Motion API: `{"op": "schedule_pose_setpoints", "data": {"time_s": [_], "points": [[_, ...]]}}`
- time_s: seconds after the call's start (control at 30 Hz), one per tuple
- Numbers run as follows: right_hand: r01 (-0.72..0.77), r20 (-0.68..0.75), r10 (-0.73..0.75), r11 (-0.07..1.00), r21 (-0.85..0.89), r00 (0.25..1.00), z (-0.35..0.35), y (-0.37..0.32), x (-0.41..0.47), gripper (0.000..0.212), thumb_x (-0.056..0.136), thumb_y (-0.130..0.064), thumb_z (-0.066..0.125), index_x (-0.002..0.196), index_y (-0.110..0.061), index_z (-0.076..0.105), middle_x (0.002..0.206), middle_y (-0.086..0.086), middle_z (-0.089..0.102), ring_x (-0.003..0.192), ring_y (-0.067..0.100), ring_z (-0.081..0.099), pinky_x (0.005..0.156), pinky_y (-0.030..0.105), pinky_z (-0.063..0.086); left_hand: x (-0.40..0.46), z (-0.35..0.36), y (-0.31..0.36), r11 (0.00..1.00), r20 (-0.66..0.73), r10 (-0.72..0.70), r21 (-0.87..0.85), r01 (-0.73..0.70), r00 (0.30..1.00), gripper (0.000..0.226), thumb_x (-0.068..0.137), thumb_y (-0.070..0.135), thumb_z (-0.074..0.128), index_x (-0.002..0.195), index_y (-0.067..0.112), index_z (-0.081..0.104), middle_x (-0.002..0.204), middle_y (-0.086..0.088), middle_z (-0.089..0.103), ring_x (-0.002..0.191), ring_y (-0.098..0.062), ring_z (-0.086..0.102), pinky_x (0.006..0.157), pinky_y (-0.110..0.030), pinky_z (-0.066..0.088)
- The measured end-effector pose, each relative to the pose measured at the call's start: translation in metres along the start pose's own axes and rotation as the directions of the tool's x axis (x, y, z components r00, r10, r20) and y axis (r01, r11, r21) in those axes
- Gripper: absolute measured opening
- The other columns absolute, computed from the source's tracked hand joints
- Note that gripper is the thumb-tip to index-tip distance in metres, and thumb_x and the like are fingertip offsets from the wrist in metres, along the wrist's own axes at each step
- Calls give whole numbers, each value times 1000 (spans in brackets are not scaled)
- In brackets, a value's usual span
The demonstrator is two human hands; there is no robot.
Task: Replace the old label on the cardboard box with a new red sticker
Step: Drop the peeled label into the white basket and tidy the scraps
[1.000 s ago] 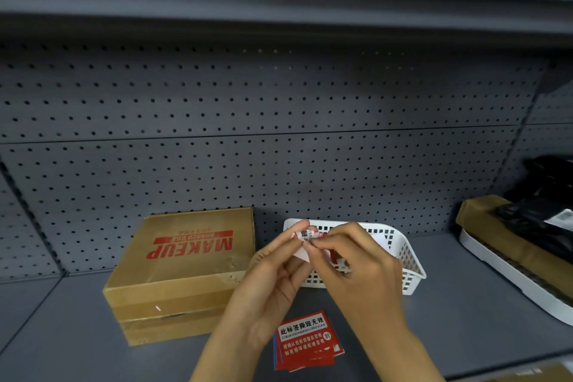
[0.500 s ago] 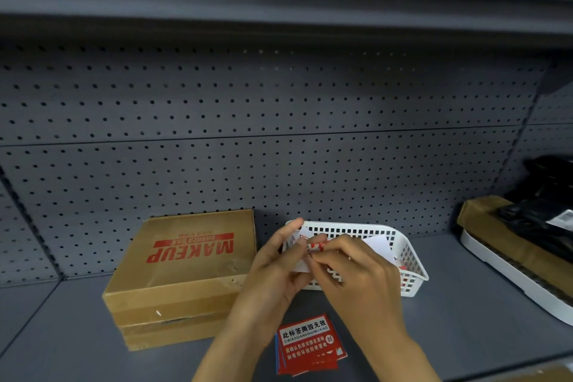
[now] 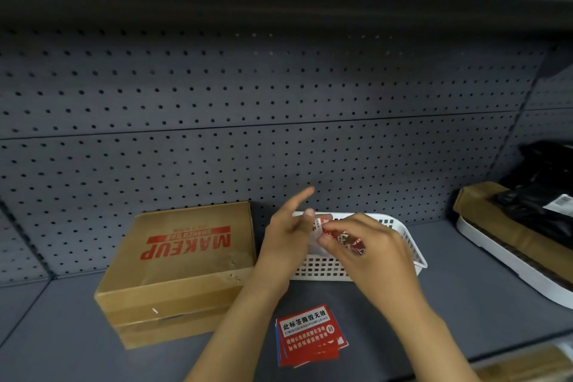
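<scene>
Just left of my left hand [image 3: 286, 232] sat the cardboard box [image 3: 183, 260]; both it and my right hand [image 3: 369, 250] pinched the red sticker [image 3: 333, 234].

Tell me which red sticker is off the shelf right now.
The crumpled sticker pinched by both hands above the white basket; the flat stack lies on the shelf.
</scene>
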State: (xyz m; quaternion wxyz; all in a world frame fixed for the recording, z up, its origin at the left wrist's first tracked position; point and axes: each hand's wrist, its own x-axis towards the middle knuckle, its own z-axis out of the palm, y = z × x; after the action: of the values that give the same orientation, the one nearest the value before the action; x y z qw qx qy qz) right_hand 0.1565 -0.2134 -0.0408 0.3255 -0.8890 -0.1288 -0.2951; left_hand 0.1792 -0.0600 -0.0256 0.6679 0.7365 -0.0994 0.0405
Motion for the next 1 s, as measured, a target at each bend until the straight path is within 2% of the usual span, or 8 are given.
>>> {"op": "schedule_pose_setpoints", "data": {"time_s": [0.13, 0.3, 0.43, 0.53, 0.67, 0.83, 0.93, 1.0], "points": [[-100, 25, 98, 991, 93, 995, -5, 6, 8, 30, 75, -53, 78, 104, -45, 73, 88, -20, 71, 75, 5, 66, 69, 33, 56, 16, 4, 0, 1000, -11, -21, -6, 21, 1000, 26, 102, 22, 51, 121, 35, 63, 84, 0, 76, 77, -6, 72, 68, -19, 55], [-277, 219, 224, 928, 251, 950, -18, 20, 6, 54, 68, -34, 90, 114, -51, 68, 98, -20, 69, 83, 8, 63, 72, 18, 52, 34, 5, -8, 990, -154, -139, 16, 143, 978, 26, 103, 17, 48, 104, 29, 70, 100, -3, 72, 81, -12, 70, 67, -20, 57], [-348, 91, 340, 858, 379, 936, -21, 33, 12, 11, 84, -38, 75, 95, -38, 79, 87, -10, 77, 81, 16, 69, 73, 24, 56, 61, 27, -19, 899, -94, -436, -92, 429, 895, 24, 97, 15, 50, 102, 12, 74, 111, -11, 74, 87, -19, 69, 63, -20, 54], [-377, 60, 383, 850, 368, 922, -22, 49, 21, 15, 87, -40, 72, 78, -30, 79, 77, -10, 77, 82, 16, 71, 74, 31, 56, 63, 40, -30, 959, -170, -206, 162, 234, 964, 27, 96, 14, 50, 101, 22, 76, 94, 4, 72, 88, -7, 66, 80, -22, 51], [-408, 167, 372, 824, 393, 913, -21, 69, 35, 9, 79, -34, 81, 75, -28, 76, 78, -18, 75, 73, -1, 65, 68, 17, 48, 67, 54, -41, 941, -216, 60, 337, 17, 975, 26, 91, 9, 68, 116, 12, 69, 76, 22, 64, 65, 15, 63, 72, -12, 53], [-406, 254, 330, 838, 366, 909, -13, 90, 45, 19, 81, -49, 74, 79, -31, 75, 81, -22, 75, 80, -3, 69, 73, 23, 52, 65, 67, -41, 782, -332, 241, 623, 20, 912, 27, 99, 38, 53, 110, 24, 73, 64, 5, 69, 56, -4, 60, 52, -12, 38], [-385, 289, 296, 863, 327, 910, -11, 100, 47, 21, 85, -54, 67, 80, -35, 74, 82, -23, 75, 80, -3, 70, 77, 30, 57, 62, 73, -34, 755, -364, 186, 647, 104, 913, 56, 103, 48, 32, 93, 12, 75, 75, -11, 74, 72, -27, 67, 64, -34, 45], [-388, 291, 300, 864, 320, 908, -12, 107, 48, 21, 89, -53, 64, 77, -38, 72, 80, -18, 76, 79, -1, 71, 75, 31, 58, 63, 78, -32, 725, -355, 134, 671, 153, 925, 52, 104, 43, 30, 96, 11, 70, 77, -16, 73, 77, -36, 67, 70, -40, 51]]}}
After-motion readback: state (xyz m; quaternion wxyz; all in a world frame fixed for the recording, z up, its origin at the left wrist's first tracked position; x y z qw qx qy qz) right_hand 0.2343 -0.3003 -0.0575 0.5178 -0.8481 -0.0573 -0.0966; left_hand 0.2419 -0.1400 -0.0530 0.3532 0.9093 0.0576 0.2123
